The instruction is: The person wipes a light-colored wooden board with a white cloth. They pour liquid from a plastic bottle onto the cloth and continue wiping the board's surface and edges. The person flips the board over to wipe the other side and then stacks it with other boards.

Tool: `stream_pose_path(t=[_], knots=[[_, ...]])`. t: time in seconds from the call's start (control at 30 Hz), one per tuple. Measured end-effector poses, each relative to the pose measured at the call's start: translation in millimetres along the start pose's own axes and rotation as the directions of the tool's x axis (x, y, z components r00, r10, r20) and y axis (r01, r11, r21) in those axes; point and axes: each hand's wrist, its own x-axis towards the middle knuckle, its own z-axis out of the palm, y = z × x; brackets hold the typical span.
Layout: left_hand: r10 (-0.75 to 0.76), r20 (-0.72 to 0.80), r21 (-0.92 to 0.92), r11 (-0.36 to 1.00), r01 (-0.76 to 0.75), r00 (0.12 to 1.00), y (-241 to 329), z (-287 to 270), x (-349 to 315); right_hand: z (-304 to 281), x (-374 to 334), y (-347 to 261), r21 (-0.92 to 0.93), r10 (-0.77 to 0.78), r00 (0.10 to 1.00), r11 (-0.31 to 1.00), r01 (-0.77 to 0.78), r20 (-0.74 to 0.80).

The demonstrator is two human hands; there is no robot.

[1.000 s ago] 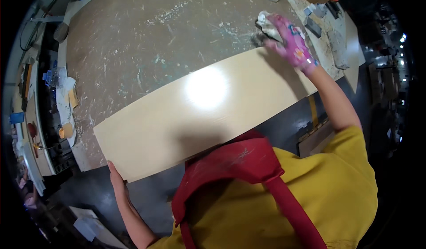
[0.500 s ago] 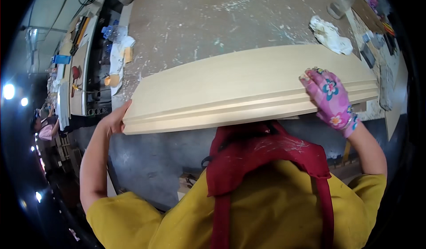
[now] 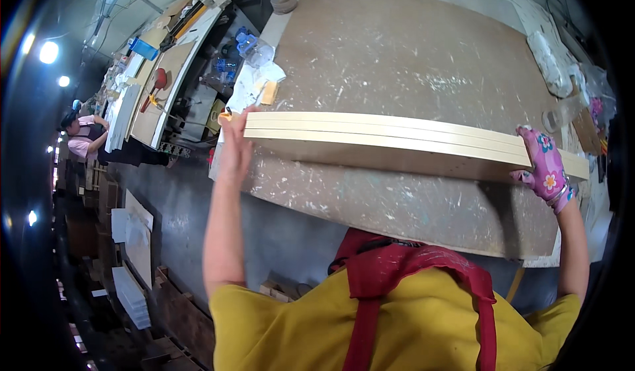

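A stack of pale boards [image 3: 383,133] stands on its long edge on the brown worktable [image 3: 370,53], its layered edges turned up and one broad face toward me. My bare left hand [image 3: 237,149] grips the stack's left end, its fingers partly hidden behind the boards. Near the right end, my right hand [image 3: 546,169], in a pink flowered glove, clasps the stack, fingers over the top edge and thumb on the near face.
Left of the boards lie a yellow sponge [image 3: 269,92] and a white cloth [image 3: 246,92], beside a clear bottle [image 3: 253,47]. A clear plastic jar [image 3: 561,114] stands at the right. Further left are a side bench [image 3: 162,100] with tools and another person [image 3: 83,136].
The boards have tipped up from lying nearly flat onto their long edge, farther over the table. Both hands moved with them, and the view has swung left.
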Motion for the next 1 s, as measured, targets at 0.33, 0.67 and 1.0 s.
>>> stream_pose_path(t=[0.33, 0.67, 1.0], knots=[[0.162, -0.306, -0.275, 0.928, -0.250, 0.938, -40.4, 22.8, 28.6, 4.5, 1.1, -17.4, -0.096, 0.057, 0.996, 0.994, -0.050, 0.073], [0.197, 0.013, -0.214, 0.958, -0.189, 0.980, -16.3, 14.0, 45.4, 5.1, -14.0, -83.5, 0.008, 0.281, 0.952, 0.959, -0.284, 0.124], [0.092, 0.180, -0.227, 0.973, -0.050, 0.979, -32.5, -18.4, 51.2, 3.9, -14.8, -75.2, -0.009, 0.135, 0.990, 0.991, -0.136, -0.050]])
